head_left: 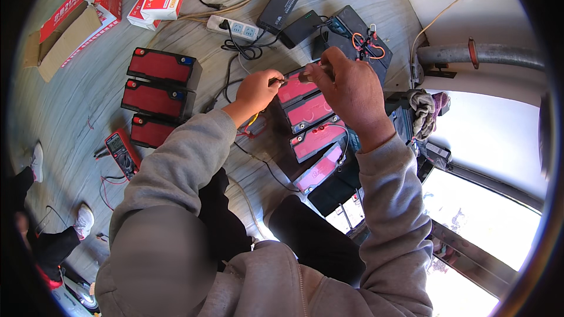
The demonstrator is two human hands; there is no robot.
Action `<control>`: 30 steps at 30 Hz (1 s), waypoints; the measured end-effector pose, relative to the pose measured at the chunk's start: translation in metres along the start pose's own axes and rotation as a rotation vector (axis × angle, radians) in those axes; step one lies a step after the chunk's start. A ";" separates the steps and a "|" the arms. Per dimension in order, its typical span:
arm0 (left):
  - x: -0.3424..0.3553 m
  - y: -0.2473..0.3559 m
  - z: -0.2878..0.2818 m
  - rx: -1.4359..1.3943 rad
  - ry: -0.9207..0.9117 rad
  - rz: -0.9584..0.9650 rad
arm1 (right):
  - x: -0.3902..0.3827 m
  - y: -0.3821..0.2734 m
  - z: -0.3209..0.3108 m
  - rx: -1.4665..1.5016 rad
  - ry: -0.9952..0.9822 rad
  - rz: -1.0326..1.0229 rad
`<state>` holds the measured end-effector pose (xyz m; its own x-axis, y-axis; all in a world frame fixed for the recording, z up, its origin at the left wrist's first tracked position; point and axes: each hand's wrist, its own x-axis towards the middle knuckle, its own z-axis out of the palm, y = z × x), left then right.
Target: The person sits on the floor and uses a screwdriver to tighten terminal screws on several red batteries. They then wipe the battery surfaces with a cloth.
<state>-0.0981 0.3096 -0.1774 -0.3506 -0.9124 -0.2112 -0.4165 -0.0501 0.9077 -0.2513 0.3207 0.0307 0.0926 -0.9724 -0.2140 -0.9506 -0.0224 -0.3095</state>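
My left hand (258,95) is closed in a pinch over the far end of a row of pink-red-topped batteries. A small, thin dark thing shows at its fingertips, too small to name. Close beside it, my right hand (352,89) is also closed, thumb and fingers pressed together; what they hold, if anything, is hidden. Below the hands lies the farthest battery (295,89), partly covered by my right hand. Nearer to me are another battery (309,111), one with a black lead across it (317,140), and a tilted pink-topped one (319,170).
Three red-topped black batteries (154,98) stand at left, with a red multimeter (122,151) near them. Beyond my hands lie a white power strip (234,27), a black charger (278,9) and tangled cables. An open carton (73,26) sits far left; another person's shoe (84,221) shows lower left.
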 end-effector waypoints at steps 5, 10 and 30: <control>0.002 0.000 -0.001 0.059 -0.029 -0.003 | -0.001 0.002 -0.002 -0.051 0.213 -0.331; 0.007 -0.003 -0.001 0.148 -0.036 0.071 | 0.000 0.002 -0.001 0.071 0.064 -0.071; 0.010 -0.003 0.001 0.235 -0.022 0.117 | -0.007 0.000 -0.001 -0.130 -0.005 -0.129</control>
<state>-0.1012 0.3014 -0.1830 -0.4248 -0.8973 -0.1202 -0.5544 0.1528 0.8181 -0.2518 0.3272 0.0330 0.2173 -0.9584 -0.1852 -0.9610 -0.1768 -0.2125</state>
